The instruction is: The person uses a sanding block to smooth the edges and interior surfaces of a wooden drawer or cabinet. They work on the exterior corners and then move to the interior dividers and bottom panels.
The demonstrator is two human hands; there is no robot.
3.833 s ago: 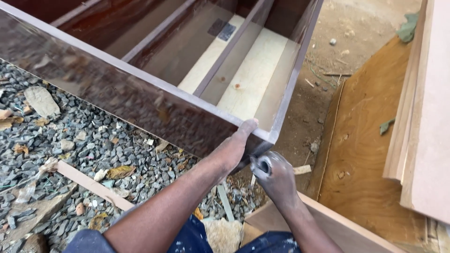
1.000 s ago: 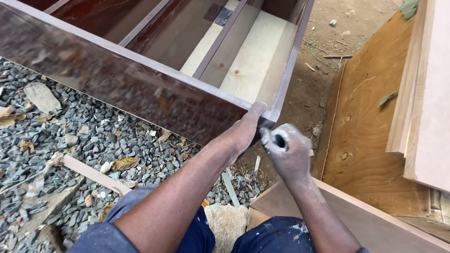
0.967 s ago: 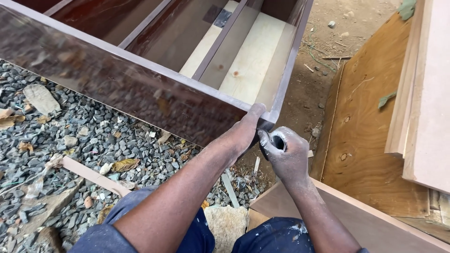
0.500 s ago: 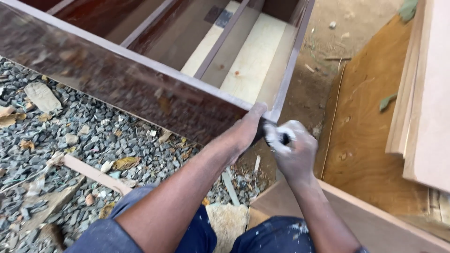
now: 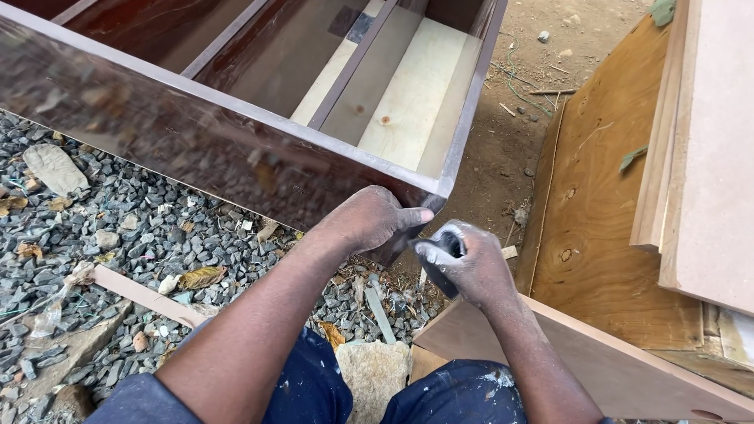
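Two hands at frame centre: I see left hand (image 5: 369, 222) pressing the dark cabinet (image 5: 236, 165) corner, right hand (image 5: 463, 263) clenched round a small dark pad (image 5: 452, 245); glossy face could scuff from gravel (image 5: 157, 235) grit.

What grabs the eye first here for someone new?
The big glossy dark-brown cabinet lying open-side up across the top left, pale boards showing inside. At its near corner the left hand presses the edge while the right hand grips a small dark object beside it. Grey gravel lies below left, plywood sheets at right.
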